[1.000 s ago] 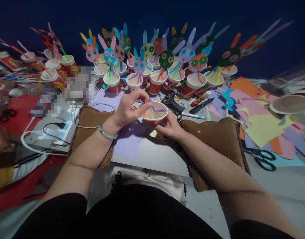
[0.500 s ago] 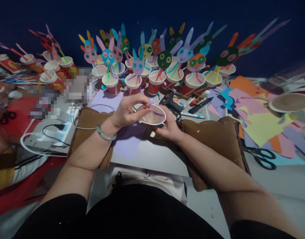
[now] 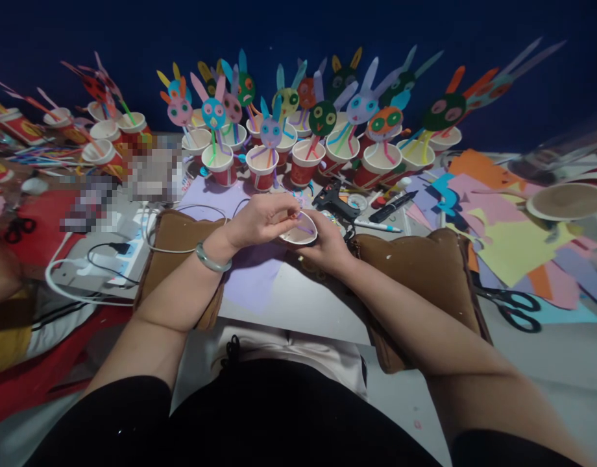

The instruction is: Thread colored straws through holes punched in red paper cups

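Observation:
A paper cup (image 3: 298,236) is tilted with its mouth toward me, gripped around its side by my right hand (image 3: 331,246). Over the cup's mouth, my left hand (image 3: 259,222) pinches a purple drinking straw (image 3: 306,227), and part of the straw shows inside the cup. The pinching fingertips partly hide the straw's upper end. Just beyond my hands lie a black glue gun (image 3: 336,198) and a white marker (image 3: 377,226). Purple paper (image 3: 254,279) covers part of the table below the cup.
Several red cups with paper rabbit heads (image 3: 270,131) on straws stand along the blue wall. Brown cushions (image 3: 415,275) lie under both forearms. Coloured paper (image 3: 507,240) and black scissors (image 3: 515,308) are at right, a power strip (image 3: 131,254) at left, a co-worker's arm (image 3: 1,269) far left.
The cup is tipped and turned slightly, so its mouth looks narrower. My left hand has shifted a little right and down, still pinching the straw at the cup.

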A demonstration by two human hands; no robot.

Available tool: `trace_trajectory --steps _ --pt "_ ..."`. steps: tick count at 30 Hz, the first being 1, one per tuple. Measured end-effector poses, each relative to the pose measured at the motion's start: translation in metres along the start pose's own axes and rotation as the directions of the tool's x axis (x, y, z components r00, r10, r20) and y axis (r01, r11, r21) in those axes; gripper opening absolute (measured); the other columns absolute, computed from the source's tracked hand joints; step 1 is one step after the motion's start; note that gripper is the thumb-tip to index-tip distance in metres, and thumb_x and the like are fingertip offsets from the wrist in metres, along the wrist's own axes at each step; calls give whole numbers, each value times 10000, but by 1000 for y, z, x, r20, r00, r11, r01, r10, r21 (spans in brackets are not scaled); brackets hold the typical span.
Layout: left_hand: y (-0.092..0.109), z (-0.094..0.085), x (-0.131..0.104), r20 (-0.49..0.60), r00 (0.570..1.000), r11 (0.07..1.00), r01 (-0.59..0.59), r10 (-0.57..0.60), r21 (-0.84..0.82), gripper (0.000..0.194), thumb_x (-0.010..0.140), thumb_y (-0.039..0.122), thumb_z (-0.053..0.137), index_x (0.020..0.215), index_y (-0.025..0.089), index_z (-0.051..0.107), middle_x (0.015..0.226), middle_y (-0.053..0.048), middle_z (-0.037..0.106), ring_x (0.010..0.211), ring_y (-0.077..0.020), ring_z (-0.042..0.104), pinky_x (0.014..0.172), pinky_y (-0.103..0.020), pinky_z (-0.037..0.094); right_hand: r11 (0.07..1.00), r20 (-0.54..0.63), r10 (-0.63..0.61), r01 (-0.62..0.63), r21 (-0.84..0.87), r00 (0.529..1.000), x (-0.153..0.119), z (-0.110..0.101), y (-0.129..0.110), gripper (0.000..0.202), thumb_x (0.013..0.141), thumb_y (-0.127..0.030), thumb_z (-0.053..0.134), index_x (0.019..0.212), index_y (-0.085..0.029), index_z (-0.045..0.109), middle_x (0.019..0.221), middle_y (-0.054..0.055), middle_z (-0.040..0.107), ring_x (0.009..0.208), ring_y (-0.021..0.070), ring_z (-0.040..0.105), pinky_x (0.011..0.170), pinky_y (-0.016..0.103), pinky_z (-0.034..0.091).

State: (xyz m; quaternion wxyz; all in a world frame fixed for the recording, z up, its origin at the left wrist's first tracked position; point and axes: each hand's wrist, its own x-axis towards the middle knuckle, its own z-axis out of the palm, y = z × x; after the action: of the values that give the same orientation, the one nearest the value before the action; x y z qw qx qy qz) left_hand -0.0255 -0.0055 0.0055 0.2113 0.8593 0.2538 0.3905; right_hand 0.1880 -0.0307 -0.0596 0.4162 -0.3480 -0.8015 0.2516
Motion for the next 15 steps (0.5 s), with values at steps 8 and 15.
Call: trace_trajectory --steps 8,15 --pt "-7 -4 -2 -61 991 992 123 -122 18 185 880 369 675 866 191 625 783 -7 682 705 -135 627 656 -255 476 994 -101 91 -96 -47 991 2 -4 -8 575 780 -545 828 1227 -230 650 1131 113 756 979 285 720 837 421 574" --pt "-3 2 -2 -56 988 989 140 -142 -39 166 866 333 665 821 196 584 782 -6 681 743 -144 668 683 -255 500 999 -90 46 -49 -23 995 3 -1 -10 508 828 -490 786 1251 -243 653 1157 119 752 1005 295 714 863 442 577"
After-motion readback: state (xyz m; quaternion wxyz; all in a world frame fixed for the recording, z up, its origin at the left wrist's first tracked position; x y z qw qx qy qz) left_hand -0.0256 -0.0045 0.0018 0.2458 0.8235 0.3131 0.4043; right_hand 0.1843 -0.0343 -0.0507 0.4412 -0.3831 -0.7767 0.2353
